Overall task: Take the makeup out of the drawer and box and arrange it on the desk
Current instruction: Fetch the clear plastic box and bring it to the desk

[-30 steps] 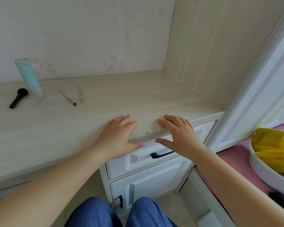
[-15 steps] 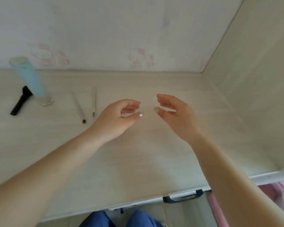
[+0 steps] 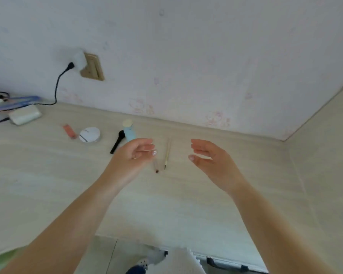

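Two bare arms come up from the bottom of the picture. No sleeves cover them, all the way down to the edge. The left hand (image 3: 134, 155) has a thin ring on one finger. Its thumb nail is shiny and pale, like light pink polish. The right hand (image 3: 210, 158) has the same shiny pale nail on its thumb. No watch or band shows on the wrists. Down low, between the arms, a small bit of dark blue cloth (image 3: 136, 270) shows.
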{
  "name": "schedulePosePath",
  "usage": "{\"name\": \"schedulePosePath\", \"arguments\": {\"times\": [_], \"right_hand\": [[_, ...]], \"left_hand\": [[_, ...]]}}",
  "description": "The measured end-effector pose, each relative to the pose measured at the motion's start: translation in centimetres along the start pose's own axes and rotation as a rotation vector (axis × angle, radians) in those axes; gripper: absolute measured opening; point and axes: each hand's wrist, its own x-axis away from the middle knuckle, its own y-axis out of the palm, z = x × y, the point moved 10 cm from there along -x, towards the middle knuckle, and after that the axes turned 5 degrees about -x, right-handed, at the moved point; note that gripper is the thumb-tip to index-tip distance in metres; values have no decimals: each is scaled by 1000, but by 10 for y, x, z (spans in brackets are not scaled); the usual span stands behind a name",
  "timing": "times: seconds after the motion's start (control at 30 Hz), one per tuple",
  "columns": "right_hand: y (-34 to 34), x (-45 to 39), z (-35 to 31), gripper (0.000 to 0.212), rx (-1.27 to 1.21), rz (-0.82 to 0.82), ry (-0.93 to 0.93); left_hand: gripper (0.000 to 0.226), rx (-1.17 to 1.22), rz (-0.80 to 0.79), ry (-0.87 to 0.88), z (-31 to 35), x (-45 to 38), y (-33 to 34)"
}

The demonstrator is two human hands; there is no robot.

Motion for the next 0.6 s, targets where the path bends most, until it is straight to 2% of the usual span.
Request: {"name": "schedulePosePath", "arguments": {"times": [0.27,0.6], "right_hand": [[27,40,-43,36,15,-360,-163],[103,191,-54,40,59,-897,-298]], "left_hand": [[21,71,407,-119,6,121,-16],[20,147,835,-328,-14,355,8]]}}
